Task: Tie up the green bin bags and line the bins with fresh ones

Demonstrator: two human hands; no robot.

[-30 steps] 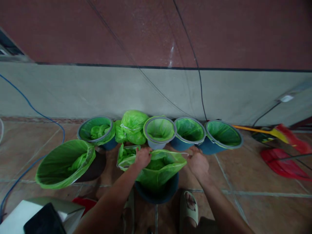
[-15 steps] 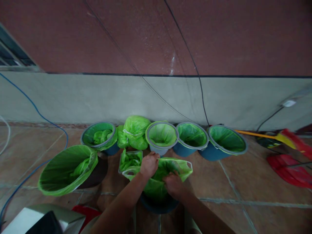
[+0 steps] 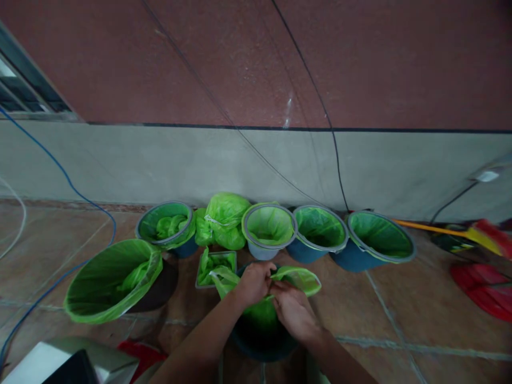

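Observation:
A dark blue bin (image 3: 260,346) stands on the floor right in front of me, with a green plastic bag (image 3: 298,278) in it. My left hand (image 3: 253,282) and my right hand (image 3: 294,312) meet over the bin's mouth and pinch the bag's top together. The bag's edges stick out to the left and right of my hands. Its lower part is hidden inside the bin.
Several bins lined with green bags (image 3: 318,229) stand in a row along the wall, with a tied green bag (image 3: 226,213) among them. A large lined bin (image 3: 110,280) lies tilted at left. A small tray of green bags (image 3: 216,261) sits close by. Red dustpans (image 3: 486,282) lie at right.
My hands were apart, holding the bag's rim stretched open. They have come together at the middle and gathered the bag's top. The view has shifted slightly downward.

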